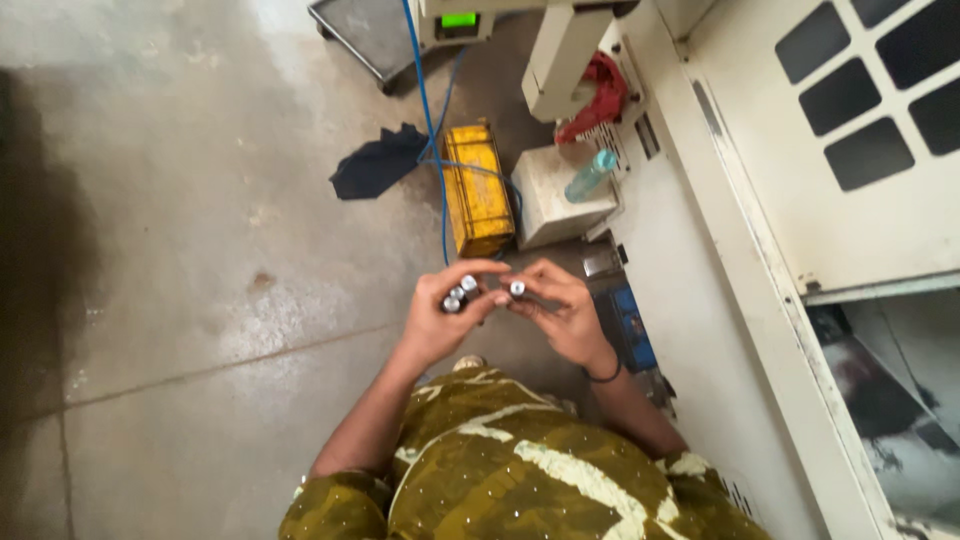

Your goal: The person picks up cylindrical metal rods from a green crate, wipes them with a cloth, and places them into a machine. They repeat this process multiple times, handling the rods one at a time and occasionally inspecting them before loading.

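I look straight down at my own body in an olive patterned shirt. My left hand point(440, 312) is closed around a few short silver metal cylinders point(459, 294), their round ends pointing up. My right hand point(562, 308) pinches one more silver metal cylinder point(517, 289) between thumb and fingertips, right beside the left hand. Both hands are held together at chest height above the concrete floor. A dark band circles my right wrist.
A large cream machine cabinet point(800, 200) with dark window panels stands on the right. On the floor ahead lie a yellow metal box point(476, 190), a white block point(548, 195) with a clear bottle point(590, 176), a dark cloth point(378, 162), a blue cable and a red rag.
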